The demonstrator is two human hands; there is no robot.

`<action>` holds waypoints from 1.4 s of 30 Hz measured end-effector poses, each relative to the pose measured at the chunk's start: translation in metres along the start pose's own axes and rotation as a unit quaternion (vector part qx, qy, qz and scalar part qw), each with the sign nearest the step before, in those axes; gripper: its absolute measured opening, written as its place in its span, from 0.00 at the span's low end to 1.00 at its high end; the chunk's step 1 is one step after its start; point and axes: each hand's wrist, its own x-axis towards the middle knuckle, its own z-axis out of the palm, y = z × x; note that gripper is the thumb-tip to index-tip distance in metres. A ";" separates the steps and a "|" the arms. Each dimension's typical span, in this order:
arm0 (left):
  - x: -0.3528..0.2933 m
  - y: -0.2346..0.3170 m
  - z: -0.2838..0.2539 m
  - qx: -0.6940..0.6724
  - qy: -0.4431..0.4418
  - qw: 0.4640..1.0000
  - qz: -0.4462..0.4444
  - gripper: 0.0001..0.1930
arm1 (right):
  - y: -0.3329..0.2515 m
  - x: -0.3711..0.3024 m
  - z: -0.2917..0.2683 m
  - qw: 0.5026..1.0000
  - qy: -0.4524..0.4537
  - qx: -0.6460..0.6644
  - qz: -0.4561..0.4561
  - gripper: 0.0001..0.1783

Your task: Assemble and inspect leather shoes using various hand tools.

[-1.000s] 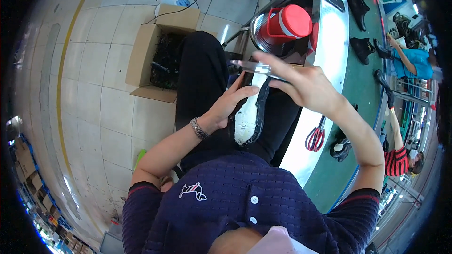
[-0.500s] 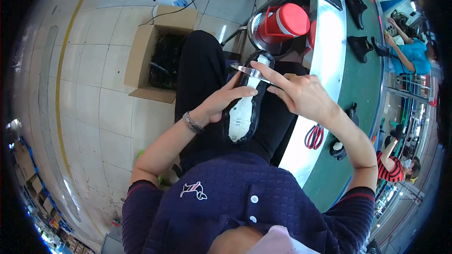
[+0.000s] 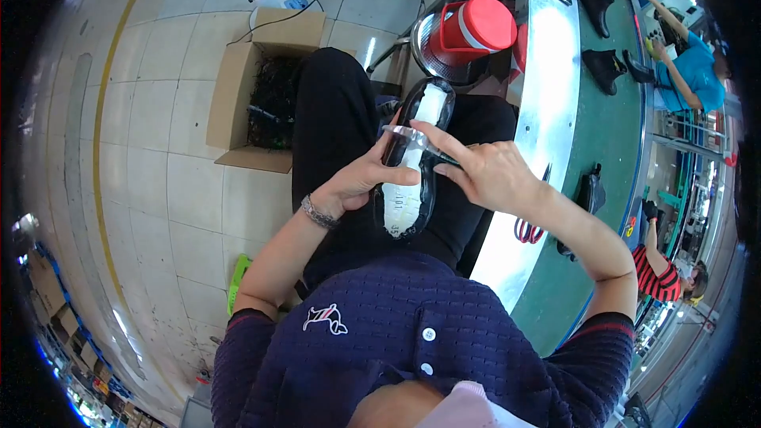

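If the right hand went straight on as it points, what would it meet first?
Past the metal tool it holds, the right hand would probably meet the upturned shoe; depth is unclear, so it might skim above to the left hand.

There is one bare left hand [image 3: 363, 180], one bare right hand [image 3: 498, 176], one black shoe with a white sole [image 3: 403, 209], one thin silver metal tool [image 3: 407, 134], one open brown cardboard box [image 3: 227, 99], one red lidded bucket with a white band [image 3: 487, 22], two round white shirt buttons [image 3: 429, 334], at least three black ankle boots [image 3: 604, 70] and two co-workers [image 3: 691, 83].
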 end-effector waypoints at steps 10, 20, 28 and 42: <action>-0.009 -0.048 0.018 -0.157 0.060 0.985 0.044 0.37 | -0.030 -0.039 -0.007 0.969 0.074 -0.184 -0.149 0.38; -0.017 -0.045 0.026 -0.109 0.052 0.987 0.108 0.42 | -0.002 -0.030 0.007 0.981 0.059 -0.090 -0.159 0.44; -0.020 -0.041 0.024 -0.056 0.098 0.989 0.094 0.50 | -0.025 -0.031 -0.033 0.989 0.072 0.006 -0.129 0.38; -0.020 -0.052 -0.019 -0.080 0.028 0.996 -0.001 0.56 | -0.021 -0.007 -0.002 0.987 0.030 -0.096 -0.126 0.41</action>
